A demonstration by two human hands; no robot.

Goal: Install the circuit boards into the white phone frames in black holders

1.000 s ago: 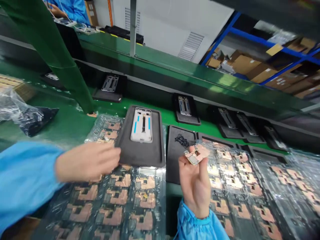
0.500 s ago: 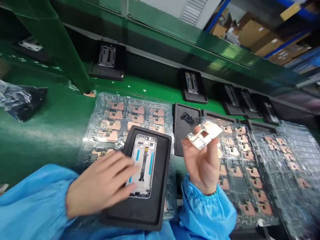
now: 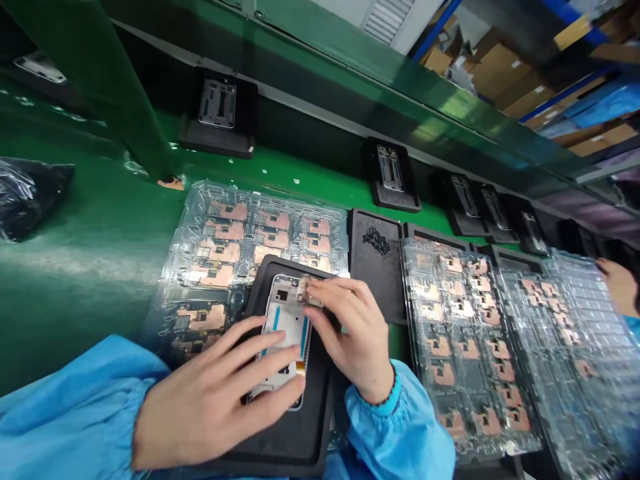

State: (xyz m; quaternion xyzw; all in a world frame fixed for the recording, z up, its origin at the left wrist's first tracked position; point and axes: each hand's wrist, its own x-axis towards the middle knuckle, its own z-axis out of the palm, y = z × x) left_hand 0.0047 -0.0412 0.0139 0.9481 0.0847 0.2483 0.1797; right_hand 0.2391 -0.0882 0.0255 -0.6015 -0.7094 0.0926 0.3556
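Observation:
A silver phone frame (image 3: 285, 303) with blue strips lies in a black foam tray (image 3: 260, 443) in front of me. My left hand (image 3: 220, 387) rests over its lower half, fingers spread and stretched out. By those fingertips a flex cable's gold-coloured end (image 3: 301, 367) shows at the frame's right edge; the fingers hide the rest. My right hand (image 3: 353, 327) is closed in a pinch on a phone circuit board (image 3: 304, 291) at the frame's upper right corner. Most of that board is behind my fingers, and whether it touches the frame I cannot tell.
Clear plastic trays of copper-coloured boards (image 3: 273, 219) (image 3: 467, 347) lie beneath and to the right. A dark tray (image 3: 357, 267) holds small black parts (image 3: 376, 240). Phone frames in foam trays (image 3: 390, 170) line the back. Another person's hand (image 3: 619, 287) is at far right.
My right hand has brought the circuit board left and down to the phone frame, turning it over. My left hand has shifted right across the frame, and the flex cable no longer lies straight up its middle.

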